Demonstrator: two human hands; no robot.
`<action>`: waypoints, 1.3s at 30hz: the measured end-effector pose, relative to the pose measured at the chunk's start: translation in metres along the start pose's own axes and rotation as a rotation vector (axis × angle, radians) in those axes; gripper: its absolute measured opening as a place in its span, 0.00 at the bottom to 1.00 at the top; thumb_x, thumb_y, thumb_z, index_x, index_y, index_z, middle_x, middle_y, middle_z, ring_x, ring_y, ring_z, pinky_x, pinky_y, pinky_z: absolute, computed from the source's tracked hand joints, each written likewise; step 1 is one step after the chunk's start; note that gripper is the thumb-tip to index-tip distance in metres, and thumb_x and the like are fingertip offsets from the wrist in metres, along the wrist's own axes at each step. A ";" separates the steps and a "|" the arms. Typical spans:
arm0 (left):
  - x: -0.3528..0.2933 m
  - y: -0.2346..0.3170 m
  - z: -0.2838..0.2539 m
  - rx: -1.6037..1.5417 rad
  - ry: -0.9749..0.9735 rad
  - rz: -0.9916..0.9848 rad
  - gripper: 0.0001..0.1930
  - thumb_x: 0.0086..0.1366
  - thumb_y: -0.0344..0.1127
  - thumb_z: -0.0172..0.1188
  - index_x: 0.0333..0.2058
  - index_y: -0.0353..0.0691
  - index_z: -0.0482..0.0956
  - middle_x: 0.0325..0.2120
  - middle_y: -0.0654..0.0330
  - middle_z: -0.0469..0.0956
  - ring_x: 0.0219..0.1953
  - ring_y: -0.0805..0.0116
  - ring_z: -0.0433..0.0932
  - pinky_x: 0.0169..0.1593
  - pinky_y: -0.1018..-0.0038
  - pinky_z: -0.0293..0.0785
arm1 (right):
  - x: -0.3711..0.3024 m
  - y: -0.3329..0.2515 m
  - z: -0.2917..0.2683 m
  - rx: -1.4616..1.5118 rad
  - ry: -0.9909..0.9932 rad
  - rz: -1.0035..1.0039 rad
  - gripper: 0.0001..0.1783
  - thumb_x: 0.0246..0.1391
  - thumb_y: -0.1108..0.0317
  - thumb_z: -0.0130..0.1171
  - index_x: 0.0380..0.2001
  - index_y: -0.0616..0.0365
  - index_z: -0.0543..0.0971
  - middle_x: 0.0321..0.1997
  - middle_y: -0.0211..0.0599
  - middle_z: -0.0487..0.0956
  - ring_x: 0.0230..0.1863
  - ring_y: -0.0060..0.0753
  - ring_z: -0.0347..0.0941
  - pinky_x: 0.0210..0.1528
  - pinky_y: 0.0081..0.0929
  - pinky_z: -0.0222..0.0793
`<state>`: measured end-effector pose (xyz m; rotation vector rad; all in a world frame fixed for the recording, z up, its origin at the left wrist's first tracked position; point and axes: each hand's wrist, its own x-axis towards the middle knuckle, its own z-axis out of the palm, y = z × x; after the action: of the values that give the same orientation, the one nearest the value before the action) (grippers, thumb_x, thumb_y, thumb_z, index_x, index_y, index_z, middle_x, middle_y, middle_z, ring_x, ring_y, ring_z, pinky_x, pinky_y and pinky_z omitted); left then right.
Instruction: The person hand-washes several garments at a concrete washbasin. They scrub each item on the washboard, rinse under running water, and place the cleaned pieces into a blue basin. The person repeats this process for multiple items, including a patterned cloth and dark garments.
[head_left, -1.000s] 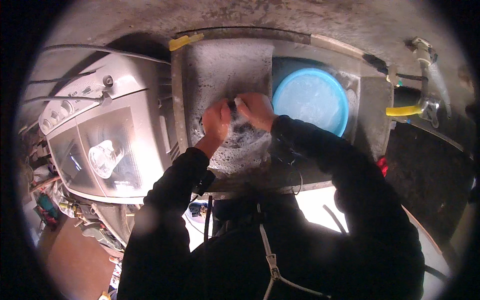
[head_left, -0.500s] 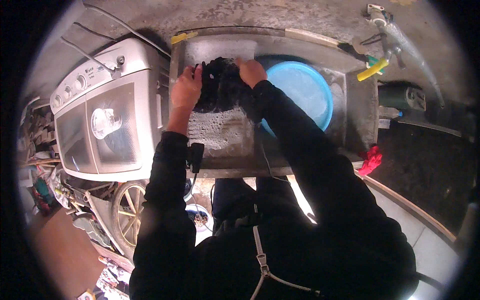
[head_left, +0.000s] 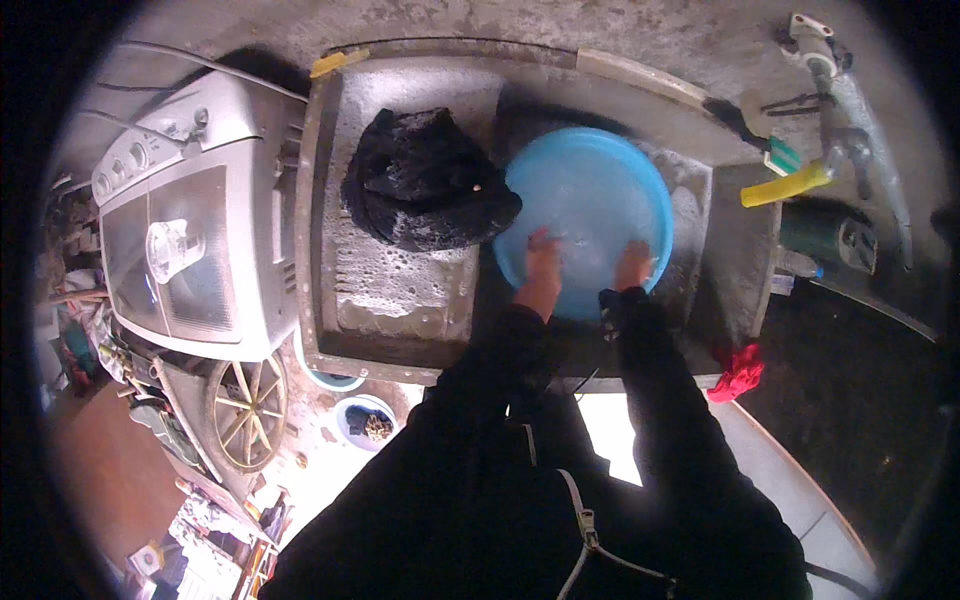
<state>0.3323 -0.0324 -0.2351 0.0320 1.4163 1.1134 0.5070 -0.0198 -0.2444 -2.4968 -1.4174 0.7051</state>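
Observation:
Both my hands are down in a light blue basin [head_left: 655,190] of cloudy, sudsy water, on the right side of a concrete sink [head_left: 735,250]. My left hand [head_left: 543,275] dips in near the basin's front left, and my right hand [head_left: 633,266] near its front right. Murky water and blur hide the fingers of both, and nothing held can be made out. A wet, bunched black cloth [head_left: 420,190], perhaps a garment, lies apart from my hands on the foamy ridged washboard slab [head_left: 400,290] at the left.
A white twin-tub washing machine [head_left: 215,140] stands left of the sink. Over the right corner hangs a tap with a yellow hose [head_left: 785,188], near a green brush [head_left: 782,156]. A red cloth [head_left: 738,373] drapes the front right edge. A small bucket [head_left: 365,420] sits on the floor.
Both hands have let go of the black cloth and moved right, into the basin water. The cloth now lies heaped on the washboard slab. The view has shifted slightly.

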 end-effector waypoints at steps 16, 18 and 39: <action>-0.150 0.271 -0.046 -0.901 -0.698 0.304 0.22 0.70 0.45 0.39 0.60 0.46 0.64 0.58 0.58 0.67 0.61 0.60 0.63 0.64 0.61 0.57 | -0.126 -0.291 -0.163 1.690 -1.448 -0.158 0.35 0.64 0.48 0.42 0.66 0.60 0.54 0.68 0.49 0.58 0.66 0.44 0.58 0.66 0.40 0.55; -0.142 0.257 -0.040 -0.733 -0.556 0.246 0.23 0.69 0.47 0.42 0.60 0.47 0.64 0.60 0.62 0.65 0.62 0.63 0.62 0.61 0.63 0.57 | -0.107 -0.267 -0.145 1.610 -1.179 -0.168 0.31 0.63 0.53 0.47 0.63 0.60 0.59 0.63 0.47 0.65 0.63 0.42 0.63 0.63 0.39 0.59; -0.110 0.216 0.010 -1.166 -0.837 0.157 0.25 0.67 0.43 0.40 0.61 0.44 0.62 0.60 0.58 0.65 0.62 0.59 0.62 0.65 0.59 0.54 | -0.107 -0.302 -0.186 1.717 -1.368 -0.258 0.38 0.63 0.46 0.41 0.68 0.56 0.50 0.72 0.48 0.50 0.72 0.45 0.47 0.70 0.41 0.43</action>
<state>0.2389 0.0201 -0.0178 -0.2046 -0.0784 1.6463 0.3221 0.0624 0.0659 -0.3365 -0.4794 2.2753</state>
